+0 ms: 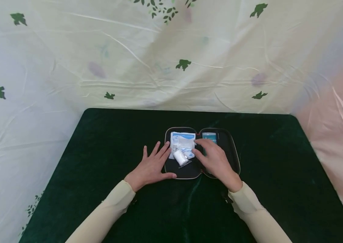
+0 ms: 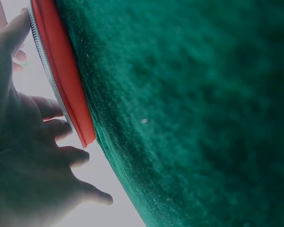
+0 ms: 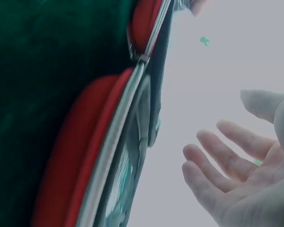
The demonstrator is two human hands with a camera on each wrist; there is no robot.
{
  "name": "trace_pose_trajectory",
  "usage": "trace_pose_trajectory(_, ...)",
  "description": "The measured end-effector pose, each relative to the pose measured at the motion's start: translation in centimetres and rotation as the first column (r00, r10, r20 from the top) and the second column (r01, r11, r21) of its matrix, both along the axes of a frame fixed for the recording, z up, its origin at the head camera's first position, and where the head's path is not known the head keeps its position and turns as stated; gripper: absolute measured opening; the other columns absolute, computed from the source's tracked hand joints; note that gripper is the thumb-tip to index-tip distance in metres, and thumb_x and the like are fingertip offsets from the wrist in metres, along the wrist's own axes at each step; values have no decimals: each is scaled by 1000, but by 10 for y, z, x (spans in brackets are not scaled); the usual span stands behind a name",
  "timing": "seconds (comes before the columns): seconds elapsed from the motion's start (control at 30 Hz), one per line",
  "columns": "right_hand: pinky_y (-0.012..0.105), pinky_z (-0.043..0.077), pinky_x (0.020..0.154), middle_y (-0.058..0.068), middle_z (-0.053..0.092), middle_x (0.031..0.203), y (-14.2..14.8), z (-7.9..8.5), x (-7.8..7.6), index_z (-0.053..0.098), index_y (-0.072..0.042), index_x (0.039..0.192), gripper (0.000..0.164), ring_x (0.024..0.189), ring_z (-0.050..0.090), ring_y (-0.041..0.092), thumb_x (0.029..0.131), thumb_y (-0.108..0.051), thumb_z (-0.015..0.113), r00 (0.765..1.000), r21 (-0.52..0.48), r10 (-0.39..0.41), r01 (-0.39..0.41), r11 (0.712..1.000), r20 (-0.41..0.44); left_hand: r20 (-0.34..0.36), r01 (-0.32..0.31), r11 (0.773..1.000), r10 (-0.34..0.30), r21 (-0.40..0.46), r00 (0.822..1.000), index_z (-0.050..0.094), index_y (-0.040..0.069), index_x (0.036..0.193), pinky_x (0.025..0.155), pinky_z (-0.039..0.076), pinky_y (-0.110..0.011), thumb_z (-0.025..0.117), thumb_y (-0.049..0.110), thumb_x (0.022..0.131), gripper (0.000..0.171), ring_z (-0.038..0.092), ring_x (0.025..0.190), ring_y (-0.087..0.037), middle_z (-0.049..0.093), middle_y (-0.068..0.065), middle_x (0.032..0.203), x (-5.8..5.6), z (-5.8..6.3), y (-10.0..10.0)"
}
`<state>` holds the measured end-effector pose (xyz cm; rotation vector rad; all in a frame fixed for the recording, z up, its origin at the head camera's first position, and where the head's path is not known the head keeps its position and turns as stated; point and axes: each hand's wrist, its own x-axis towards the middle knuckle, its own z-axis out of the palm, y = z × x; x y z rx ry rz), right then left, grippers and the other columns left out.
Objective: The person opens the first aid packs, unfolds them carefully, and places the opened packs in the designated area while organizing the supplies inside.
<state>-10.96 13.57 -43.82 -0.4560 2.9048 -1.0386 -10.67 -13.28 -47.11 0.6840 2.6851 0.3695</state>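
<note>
A zip case (image 1: pixel 186 174), red outside and black inside, lies unfolded on the dark green table. Its left half holds a white and blue packet (image 1: pixel 175 135) with partly readable lettering, and a white roll (image 1: pixel 180 157) in clear wrapping lies over that. In the right half a teal packet (image 1: pixel 209 135) is partly covered by my right hand (image 1: pixel 215 158). That hand hovers over the case, fingers loosely bent, holding nothing; the right wrist view shows it apart from the red shell (image 3: pixel 85 127). With fingers spread, my left hand (image 1: pixel 151 167) touches the case's left rim.
The green cloth-covered table (image 1: pixel 122 128) extends around the case on every side. Behind it and at both sides hangs a pale curtain (image 1: pixel 147 87) printed with green leaf shapes.
</note>
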Motion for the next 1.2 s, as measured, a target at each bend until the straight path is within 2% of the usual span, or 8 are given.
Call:
trace_pose_trajectory(0.2, 53, 50, 104, 15, 63, 139, -17, -6, -7, 64, -6, 138, 44, 126, 61, 31, 102, -31, 68, 997, -16, 53, -52, 999, 54, -3, 2, 1000, -2, -7, 1000, 20, 20, 167, 118, -1, -74, 53, 81, 89, 104, -5, 159, -34, -2, 0, 174, 0, 1, 2)
trace_pose_trajectory(0.5, 42, 56, 89, 13, 67, 130, -37, -13, -12, 63, -7, 140, 49, 104, 66, 22, 100, -33, 71, 987, 26, 77, -81, 996, 139, 1, 7, 1000, -7, -1, 1000, 20, 20, 167, 118, -1, -73, 52, 81, 89, 104, -5, 159, -33, -1, 0, 174, -1, 0, 3)
trace_pose_trajectory(0.73, 32, 53, 73, 11, 65, 123, -42, -16, -15, 63, -7, 140, 50, 89, 62, 15, 97, -29, 76, 984, 61, 96, -106, 993, 150, 11, 6, 1000, -6, -1, 1000, 20, 22, 167, 118, -2, -73, 53, 81, 89, 103, -6, 159, -32, -2, 1, 174, -3, -1, 2)
trace_pose_trajectory(0.87, 30, 51, 71, 9, 64, 116, -40, -14, -13, 63, -7, 140, 51, 85, 60, 14, 95, -27, 77, 982, 51, 101, -110, 993, 161, 30, -14, 999, 13, 31, 999, 22, 23, 167, 119, -3, -72, 49, 79, 93, 97, -6, 159, -30, 2, 3, 174, -6, 1, 0)
trace_pose_trajectory(1.0, 30, 52, 72, 5, 65, 111, -37, -12, -7, 63, -9, 139, 51, 86, 60, 12, 94, -26, 79, 973, 33, 133, -142, 989, 188, 14, -41, 993, 40, 113, 999, 29, 21, 165, 120, 2, -71, 46, 71, 100, 84, 1, 159, -29, 14, 1, 173, -12, 5, -5)
trace_pose_trajectory(1.2, 31, 53, 77, 2, 66, 111, -32, -13, 0, 63, -10, 139, 49, 90, 62, 11, 95, -26, 78, 960, 19, 193, -201, 979, 201, -94, -38, 976, 59, 214, 994, 40, 15, 160, 122, 14, -66, 52, 56, 105, 70, 15, 158, -28, 29, -5, 169, -35, 12, -4)
